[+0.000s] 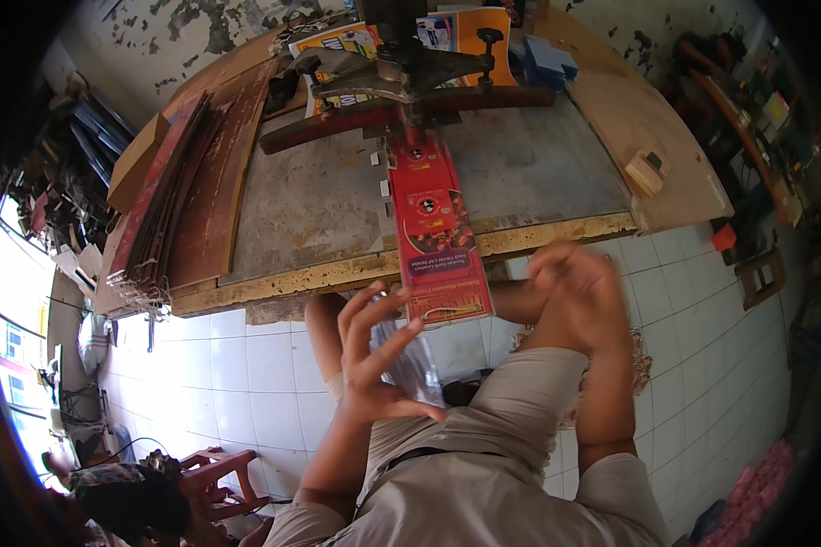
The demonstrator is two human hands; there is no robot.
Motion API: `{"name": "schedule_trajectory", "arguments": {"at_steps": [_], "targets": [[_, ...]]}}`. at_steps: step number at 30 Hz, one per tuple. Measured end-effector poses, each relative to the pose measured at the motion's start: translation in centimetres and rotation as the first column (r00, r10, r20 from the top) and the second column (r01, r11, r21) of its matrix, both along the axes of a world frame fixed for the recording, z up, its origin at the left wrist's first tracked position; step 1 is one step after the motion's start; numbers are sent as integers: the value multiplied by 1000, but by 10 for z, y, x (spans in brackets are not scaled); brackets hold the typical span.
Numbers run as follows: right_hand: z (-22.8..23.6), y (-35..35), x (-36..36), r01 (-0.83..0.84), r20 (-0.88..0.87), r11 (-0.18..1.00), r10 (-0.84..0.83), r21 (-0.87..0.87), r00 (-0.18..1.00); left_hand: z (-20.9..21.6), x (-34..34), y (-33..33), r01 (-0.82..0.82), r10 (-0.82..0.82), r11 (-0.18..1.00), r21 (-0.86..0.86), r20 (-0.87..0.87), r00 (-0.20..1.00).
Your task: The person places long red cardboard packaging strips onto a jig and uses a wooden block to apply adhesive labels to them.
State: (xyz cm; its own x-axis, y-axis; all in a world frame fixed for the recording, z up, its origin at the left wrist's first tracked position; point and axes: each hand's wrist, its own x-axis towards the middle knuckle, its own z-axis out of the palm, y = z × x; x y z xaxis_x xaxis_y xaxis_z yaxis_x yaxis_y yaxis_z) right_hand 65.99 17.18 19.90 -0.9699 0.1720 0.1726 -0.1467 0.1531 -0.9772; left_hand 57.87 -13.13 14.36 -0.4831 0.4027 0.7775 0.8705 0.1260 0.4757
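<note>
My left hand [374, 365] is curled around a greyish, clear plastic bundle [409, 369] above my lap, with its thumb low on it and its fingers along the upper side. Close by lies a long red printed card strip [440, 246], running from under the press to past the table's front edge. Its near end hangs over my knees beside the fingertips. My right hand [579, 292] is raised over my right thigh, to the right of the strip. Motion smears its fingers, so their grip cannot be made out.
A dark metal press [410, 91] with a wide red-brown crossbar stands over the grey worktable [310, 201]. Long reddish boards [178, 182] are stacked at left. A small wooden block [646, 171] and a blue box [549, 62] lie at right. A red stool [223, 483] stands lower left.
</note>
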Motion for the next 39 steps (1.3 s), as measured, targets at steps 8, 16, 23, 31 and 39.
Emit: {"name": "schedule_trajectory", "arguments": {"at_steps": [8,16,23,31,39], "targets": [[-28,-92,7,-415,-147,633,431,-653,890,5,11,13,76,-77,996,-49,-18,997],[-37,-98,5,-425,-151,524,485,-738,861,-4,14,8,108,-107,994,-32,32,994],[-44,-103,5,-444,-200,546,448,-711,871,-7,15,11,131,-131,991,-6,45,990],[-35,-102,10,-396,-104,570,476,-720,873,-9,14,9,129,-129,992,-1,46,991],[-31,-98,13,-410,-76,548,531,-729,844,-8,13,7,93,-93,996,-6,-6,996]]}}
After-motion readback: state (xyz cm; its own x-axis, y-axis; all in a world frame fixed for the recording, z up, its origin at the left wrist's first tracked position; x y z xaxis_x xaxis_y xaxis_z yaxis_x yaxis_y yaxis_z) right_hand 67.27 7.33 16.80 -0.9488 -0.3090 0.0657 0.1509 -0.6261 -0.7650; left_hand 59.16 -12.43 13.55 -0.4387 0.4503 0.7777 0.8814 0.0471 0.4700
